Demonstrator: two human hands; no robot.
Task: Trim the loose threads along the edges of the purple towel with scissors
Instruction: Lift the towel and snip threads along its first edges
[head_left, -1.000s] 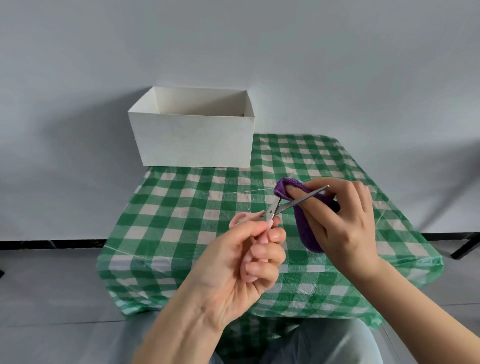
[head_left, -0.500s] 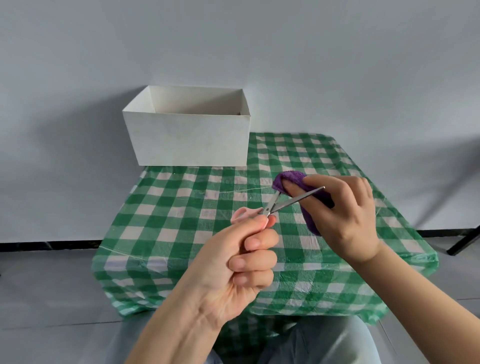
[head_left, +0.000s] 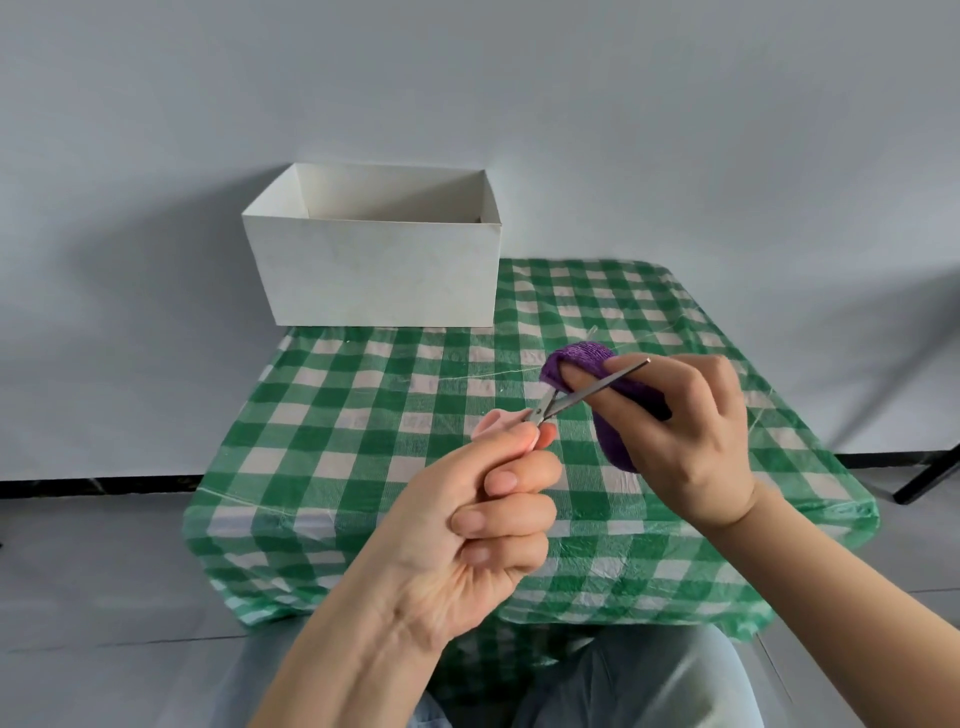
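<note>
Above the counter (head_left: 363, 467) your right hand (head_left: 680, 431) held the towel (head_left: 576, 356) bunched over a finger, so its edge faced the scissors (head_left: 587, 393); your left hand (head_left: 467, 530) was closed on their pink handles, blades almost together.

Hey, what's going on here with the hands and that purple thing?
A person is trimming a purple terry towel above a table with a green-and-white checked cloth. The right hand holds the towel bunched over its fingers. The left hand works small pink-handled scissors, whose blades lie against the towel's folded edge. A white open cardboard box sits at the table's far left corner.
</note>
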